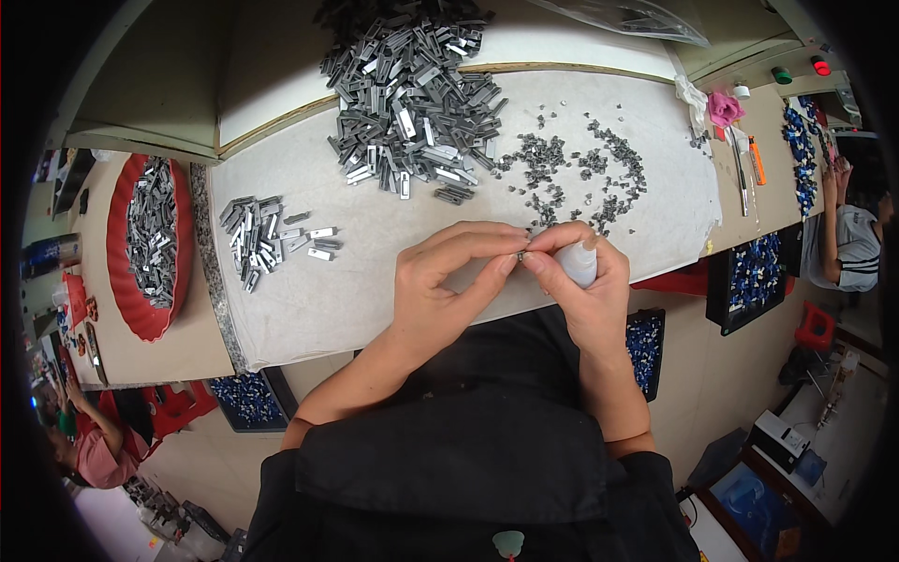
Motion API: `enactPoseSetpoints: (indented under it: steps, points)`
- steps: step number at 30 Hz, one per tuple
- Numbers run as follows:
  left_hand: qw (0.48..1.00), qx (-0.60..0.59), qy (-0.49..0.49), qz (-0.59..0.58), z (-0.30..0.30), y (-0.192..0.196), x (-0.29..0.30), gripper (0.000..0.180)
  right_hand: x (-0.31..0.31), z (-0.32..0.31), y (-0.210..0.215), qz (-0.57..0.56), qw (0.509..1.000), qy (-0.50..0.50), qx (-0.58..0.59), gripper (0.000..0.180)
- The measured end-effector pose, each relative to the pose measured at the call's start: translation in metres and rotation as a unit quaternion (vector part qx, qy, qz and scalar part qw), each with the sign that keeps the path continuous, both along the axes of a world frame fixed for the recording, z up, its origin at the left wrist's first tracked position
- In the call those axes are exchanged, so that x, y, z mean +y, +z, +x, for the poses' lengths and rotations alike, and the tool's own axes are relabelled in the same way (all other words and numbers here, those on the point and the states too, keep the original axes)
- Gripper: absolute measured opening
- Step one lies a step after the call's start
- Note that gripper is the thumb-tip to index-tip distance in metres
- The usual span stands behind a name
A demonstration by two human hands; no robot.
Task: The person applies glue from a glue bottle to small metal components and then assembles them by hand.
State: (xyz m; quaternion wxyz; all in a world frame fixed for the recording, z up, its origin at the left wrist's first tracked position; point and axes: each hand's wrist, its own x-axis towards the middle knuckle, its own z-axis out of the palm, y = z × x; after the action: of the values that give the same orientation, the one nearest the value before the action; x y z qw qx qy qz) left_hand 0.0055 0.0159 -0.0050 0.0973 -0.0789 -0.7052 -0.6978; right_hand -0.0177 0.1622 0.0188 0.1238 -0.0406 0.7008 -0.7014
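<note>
Both grips (524, 255) around small metal piece (522, 255)

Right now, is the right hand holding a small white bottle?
Yes, the right hand is wrapped around a small white bottle while its fingertips meet the left hand at a tiny metal part.

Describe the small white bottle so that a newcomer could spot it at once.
Start at the white cloth covering the table, then drop to its near edge, where two hands meet. The small white bottle sits in the right hand; it is smooth, rounded and pale, unlike the grey metal pieces nearby.
</note>
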Motion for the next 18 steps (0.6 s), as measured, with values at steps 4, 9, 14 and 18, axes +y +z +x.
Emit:
enactPoseSetpoints:
  steps: [4, 9, 14, 18]
  points:
    - [1.000, 0.008, -0.001, -0.013, -0.001, 0.000, -0.001, 0.016, 0.000, -0.001, 0.001, -0.008, 1.000, 0.013, -0.003, 0.005]
    - [1.000, -0.003, 0.005, -0.014, -0.001, 0.001, -0.001, 0.014, 0.000, 0.000, -0.001, -0.005, 1.000, 0.017, -0.012, 0.006]
    - [0.977, -0.001, 0.057, -0.204, 0.012, 0.009, -0.018, 0.012, -0.001, 0.004, -0.009, 0.010, 0.999, 0.022, 0.033, 0.009]
    - [0.908, 0.043, 0.125, -0.398, 0.023, 0.008, -0.063, 0.015, 0.016, 0.007, -0.013, 0.006, 1.000, 0.014, 0.018, 0.011]
